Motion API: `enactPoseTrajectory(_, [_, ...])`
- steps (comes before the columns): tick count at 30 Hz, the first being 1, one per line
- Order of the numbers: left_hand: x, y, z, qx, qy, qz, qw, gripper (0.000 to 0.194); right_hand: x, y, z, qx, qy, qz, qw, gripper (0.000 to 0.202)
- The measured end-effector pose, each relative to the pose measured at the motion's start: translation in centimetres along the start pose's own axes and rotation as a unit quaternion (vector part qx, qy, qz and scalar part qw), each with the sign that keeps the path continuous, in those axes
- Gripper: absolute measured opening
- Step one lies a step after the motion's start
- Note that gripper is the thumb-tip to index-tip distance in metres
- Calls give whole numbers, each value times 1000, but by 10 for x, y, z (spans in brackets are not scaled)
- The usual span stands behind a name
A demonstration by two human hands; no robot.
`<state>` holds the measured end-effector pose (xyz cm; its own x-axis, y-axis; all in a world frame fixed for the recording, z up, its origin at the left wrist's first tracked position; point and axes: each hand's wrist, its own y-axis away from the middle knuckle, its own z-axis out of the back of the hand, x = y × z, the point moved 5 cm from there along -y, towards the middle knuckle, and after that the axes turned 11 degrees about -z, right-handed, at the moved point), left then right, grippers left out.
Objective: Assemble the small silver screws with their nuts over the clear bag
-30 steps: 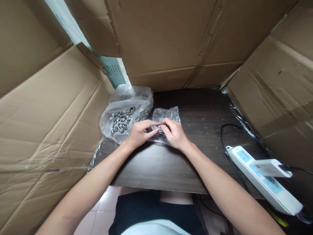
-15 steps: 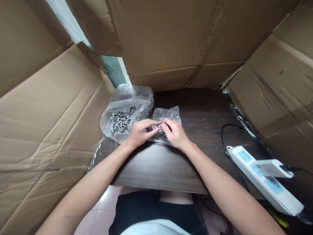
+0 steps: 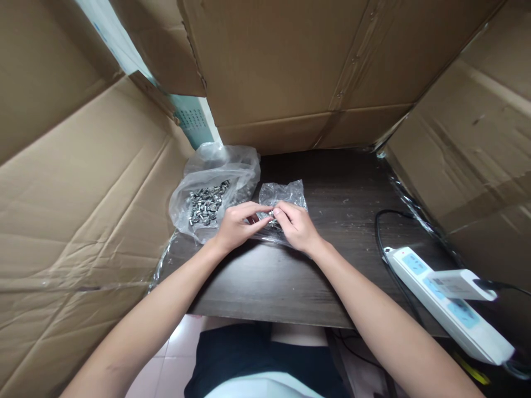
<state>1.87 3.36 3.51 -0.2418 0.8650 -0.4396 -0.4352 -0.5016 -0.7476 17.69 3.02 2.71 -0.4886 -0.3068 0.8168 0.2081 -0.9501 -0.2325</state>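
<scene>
My left hand [image 3: 241,222] and my right hand [image 3: 295,222] meet at the fingertips over a small clear plastic bag [image 3: 282,192] on the dark table. Thumb and forefinger of my left hand are pinched toward the right fingertips; what they grip is too small to make out. The fingers of my right hand are also closed, on something tiny and hidden. Small shiny metal pieces [image 3: 274,223] show between and below the hands. Left of them, a larger open plastic bag [image 3: 244,157] holds many metal screw-like parts [image 3: 206,203], near my left hand.
Cardboard walls [image 3: 290,61] enclose the dark wooden table [image 3: 265,282] at the back and both sides. A white power strip [image 3: 452,309] with a plugged-in adapter [image 3: 462,284] lies at the right, beside a black cable [image 3: 378,232].
</scene>
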Motion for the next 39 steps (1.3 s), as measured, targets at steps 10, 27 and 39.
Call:
enactPoseTrajectory(10, [-1,0,0,1,-3,-1,1000,17,-1,-1,-1,5,-8,-1,1000,24])
enactPoseTrajectory(27, [-1,0,0,0,1,-7,1000,18,-2,-1,-2,0,3,3,1000,30])
enactPoseTrajectory(39, [-1,-1,0,2,3,-2,1000,18,-2,0,-2,-1,-4,9,1000,23])
